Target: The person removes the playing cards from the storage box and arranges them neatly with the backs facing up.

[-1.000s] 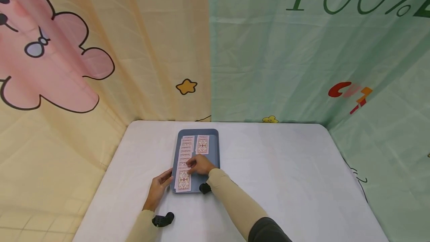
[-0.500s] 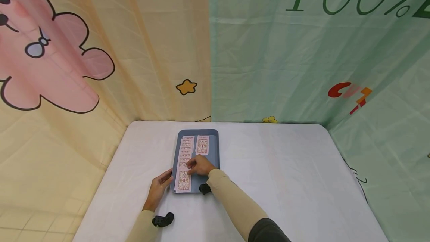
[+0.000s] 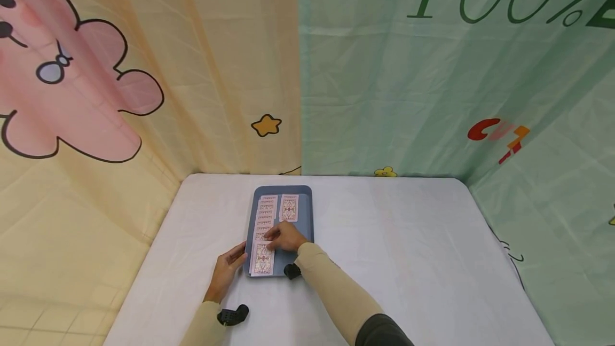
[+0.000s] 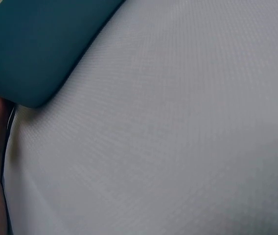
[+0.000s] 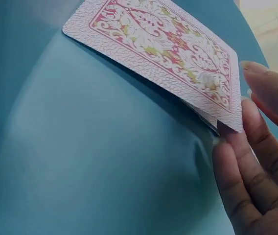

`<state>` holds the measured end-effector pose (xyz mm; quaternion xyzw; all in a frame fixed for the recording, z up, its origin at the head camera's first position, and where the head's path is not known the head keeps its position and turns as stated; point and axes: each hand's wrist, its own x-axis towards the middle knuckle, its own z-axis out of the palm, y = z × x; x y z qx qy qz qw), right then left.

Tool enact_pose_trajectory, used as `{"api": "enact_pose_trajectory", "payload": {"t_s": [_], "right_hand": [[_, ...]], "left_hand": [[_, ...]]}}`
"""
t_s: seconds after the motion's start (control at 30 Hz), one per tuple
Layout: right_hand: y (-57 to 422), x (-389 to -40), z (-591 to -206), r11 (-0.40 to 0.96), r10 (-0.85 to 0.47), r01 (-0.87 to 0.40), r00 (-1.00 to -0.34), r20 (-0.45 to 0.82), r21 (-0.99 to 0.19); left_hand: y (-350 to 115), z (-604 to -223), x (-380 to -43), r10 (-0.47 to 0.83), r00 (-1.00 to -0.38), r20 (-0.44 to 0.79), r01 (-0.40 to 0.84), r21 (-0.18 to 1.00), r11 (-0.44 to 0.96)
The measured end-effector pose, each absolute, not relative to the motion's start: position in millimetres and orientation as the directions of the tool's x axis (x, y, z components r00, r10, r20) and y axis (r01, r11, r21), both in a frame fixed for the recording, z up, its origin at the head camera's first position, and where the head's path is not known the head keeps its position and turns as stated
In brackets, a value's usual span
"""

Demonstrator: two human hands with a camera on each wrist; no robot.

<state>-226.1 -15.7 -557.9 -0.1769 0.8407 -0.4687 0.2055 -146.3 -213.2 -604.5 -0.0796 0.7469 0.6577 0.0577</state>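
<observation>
At the lower centre of the frame, the bare left hand (image 3: 226, 271) touched with extended fingers the blue-grey rectangular tray (image 3: 305, 215). Inside it lay the red-and-white patterned card (image 5: 163, 46), its corner raised against the narrowly set fingers of the bare right hand (image 3: 288, 236); whether they pinched it, I could not tell.

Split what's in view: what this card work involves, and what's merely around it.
Apparently in the job:
left card column
upper-right cards
blue-grey tray
left hand
right hand

Merely around:
patterned curtains
black wrist devices
white table
</observation>
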Motion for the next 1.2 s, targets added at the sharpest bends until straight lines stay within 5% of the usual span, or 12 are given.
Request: {"api": "enact_pose_trajectory", "payload": {"t_s": [0.93, 1.2], "right_hand": [[-13, -222, -559, 0.444, -0.501, 0.024, -0.822, -0.27, -0.896], [-5, -228, -554, 0.395, -0.47, 0.001, -0.859, -0.203, -0.919]], "left_hand": [[-213, -603, -145, -0.034, -0.982, -0.188, -0.191, 0.971, 0.146], [-213, -604, -144, -0.047, -0.984, -0.173, -0.179, 0.97, 0.165]]}}
